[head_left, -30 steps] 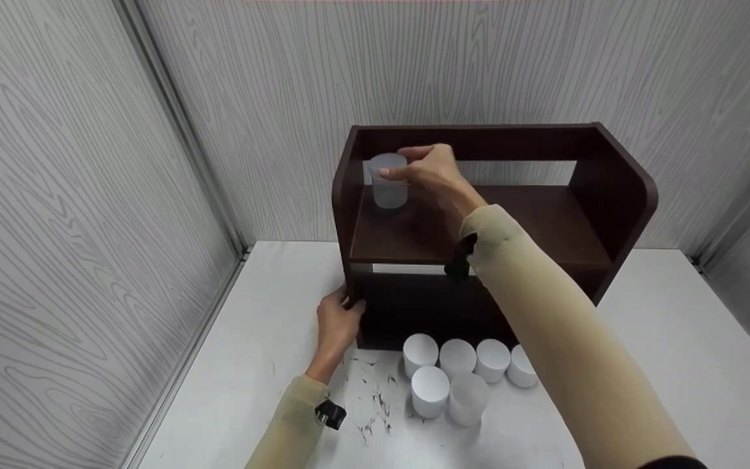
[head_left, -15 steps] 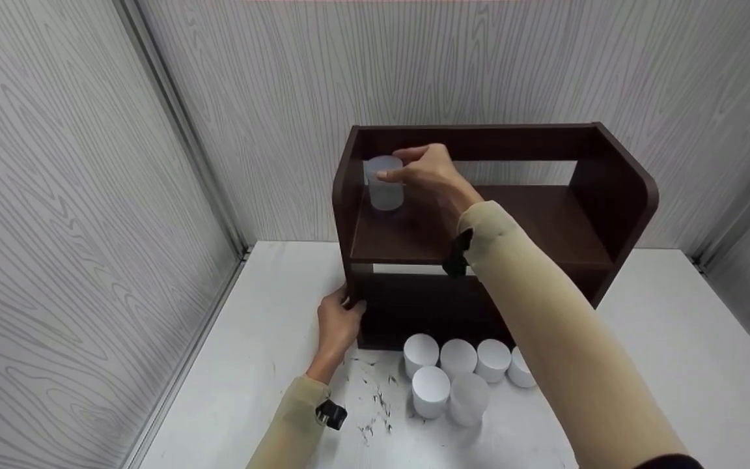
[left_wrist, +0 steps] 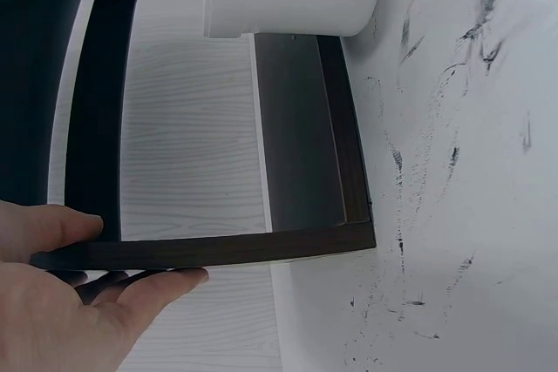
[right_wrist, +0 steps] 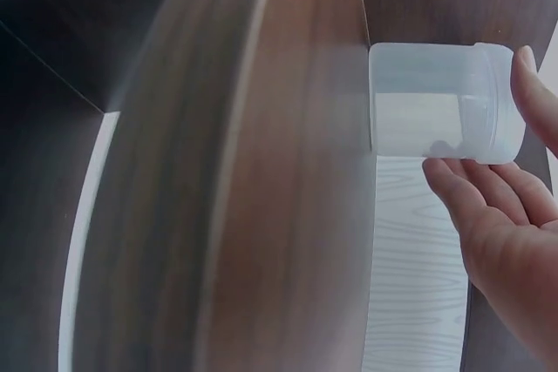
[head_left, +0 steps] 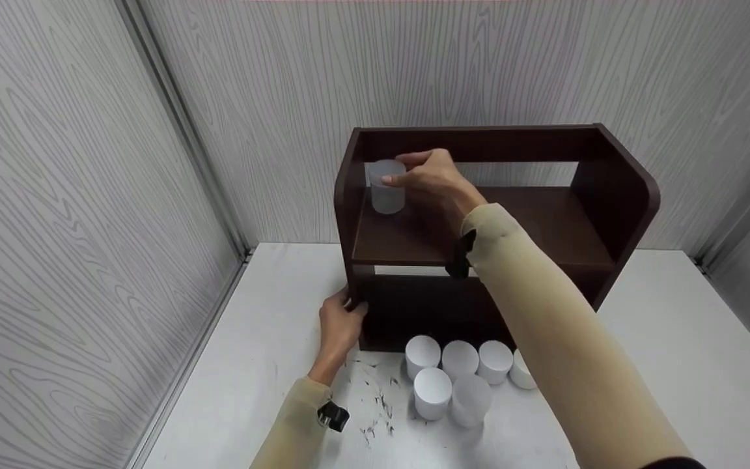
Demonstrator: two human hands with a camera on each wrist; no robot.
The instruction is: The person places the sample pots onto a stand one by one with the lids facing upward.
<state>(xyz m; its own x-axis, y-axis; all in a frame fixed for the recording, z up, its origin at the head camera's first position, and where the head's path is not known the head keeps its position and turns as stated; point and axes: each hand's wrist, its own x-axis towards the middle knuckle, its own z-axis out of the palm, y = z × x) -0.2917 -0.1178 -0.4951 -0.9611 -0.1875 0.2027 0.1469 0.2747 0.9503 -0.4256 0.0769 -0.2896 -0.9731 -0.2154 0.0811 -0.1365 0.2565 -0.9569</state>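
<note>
Two hands at a dark shelf rack [head_left: 616,189], which serves as reference for all places. The right hand [head_left: 437,174] pinches a translucent cup [head_left: 388,198] near its rim, thumb on one side and fingers on the other. The cup is upright at the left end of the rack's upper shelf [head_left: 531,218], beside the left side panel [head_left: 347,195]; in the right wrist view its base appears to meet the board. Contact with the panel cannot be told. The left hand [head_left: 340,319] grips the front edge of that panel, low on the rack, thumb inside and fingers outside.

Progress, as judged from the layout: one cup is placed or nearly so, though not yet released. Six others show on the tabletop [head_left: 284,299] in front of the rack: four white cups [head_left: 422,355] in a row close to its base, with another white cup [head_left: 433,394] and a translucent one [head_left: 471,400] farther forward.

The right sleeve [head_left: 551,319] crosses before the rack and partly hides the rightmost cup; more could lie behind it. The row stands before the lower compartment [head_left: 440,306]. Dark scuff marks [head_left: 383,404] lie forward of the rack's left corner.
</note>
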